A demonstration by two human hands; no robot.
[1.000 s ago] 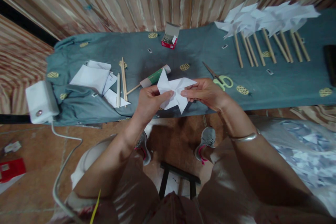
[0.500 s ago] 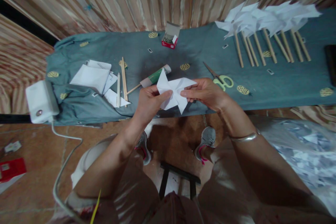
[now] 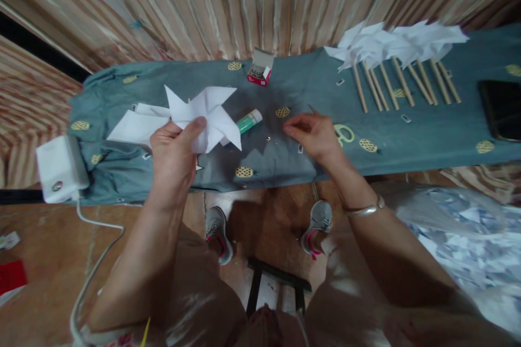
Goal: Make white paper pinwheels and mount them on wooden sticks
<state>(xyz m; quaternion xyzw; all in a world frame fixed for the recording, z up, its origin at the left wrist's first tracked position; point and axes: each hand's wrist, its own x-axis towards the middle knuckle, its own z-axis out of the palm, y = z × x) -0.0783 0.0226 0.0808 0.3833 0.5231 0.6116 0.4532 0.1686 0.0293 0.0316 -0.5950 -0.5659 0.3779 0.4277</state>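
Observation:
My left hand (image 3: 176, 154) is closed on a folded white paper pinwheel (image 3: 209, 114), thumb on top near its middle. To the right my right hand (image 3: 313, 135) hangs over the cloth, thumb and fingertips pressed together; whether anything small is between them cannot be made out. Scissors with light green handles (image 3: 345, 134) lie partly hidden behind this hand. A tiny shiny object (image 3: 267, 139) rests on the cloth between the hands. The pinwheel partly covers a green glue tube (image 3: 249, 121) and the white paper sheets (image 3: 134, 127).
A small open red box (image 3: 259, 77) of metal tacks stands at the back of the cloth-covered table (image 3: 277, 168). Several finished paper pinwheels on sticks (image 3: 382, 84) lie at the right, beside a black phone (image 3: 500, 111). A white corded device (image 3: 61, 168) sits at the left edge.
My left hand has carried the pinwheel leftward, over the glue tube and papers. My right hand has let go of it and now pinches its fingers above the cloth. The view has shifted slightly.

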